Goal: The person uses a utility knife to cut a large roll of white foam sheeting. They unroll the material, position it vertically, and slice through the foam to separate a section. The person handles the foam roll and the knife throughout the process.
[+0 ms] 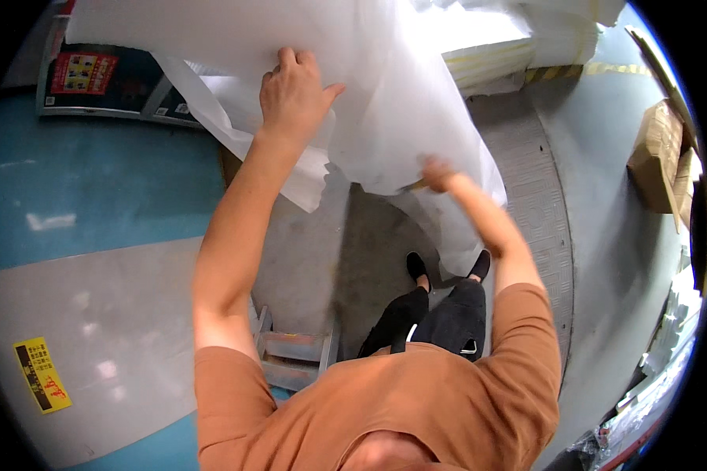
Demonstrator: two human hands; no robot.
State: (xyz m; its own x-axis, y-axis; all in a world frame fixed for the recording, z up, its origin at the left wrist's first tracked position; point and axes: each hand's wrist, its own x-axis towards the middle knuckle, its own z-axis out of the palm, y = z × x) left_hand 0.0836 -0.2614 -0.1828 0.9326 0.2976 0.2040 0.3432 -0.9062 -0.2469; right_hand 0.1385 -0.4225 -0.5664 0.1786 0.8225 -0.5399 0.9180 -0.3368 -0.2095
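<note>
A large white sheet of thin foam (369, 102) spreads across the upper middle and hangs down in front of me. My left hand (294, 90) lies on it with the fingers stretched forward and the thumb apart, gripping nothing. At the sheet's lower right, my right hand (440, 174) is smeared by motion. Its fingers are closed round what looks like a small knife (413, 186), yellowish at the handle, with a thin dark tip pointing left along the sheet's lower edge. That edge is ragged to the left of the knife, and a strip hangs there.
Stacked white foam sheets (491, 59) stand beyond the sheet. At the right is a cardboard box (658, 153); wrapped material lies at lower right. A blue-and-grey floor (94, 314) bears a yellow label (42, 375). A grey frame (294, 349) stands near my left side.
</note>
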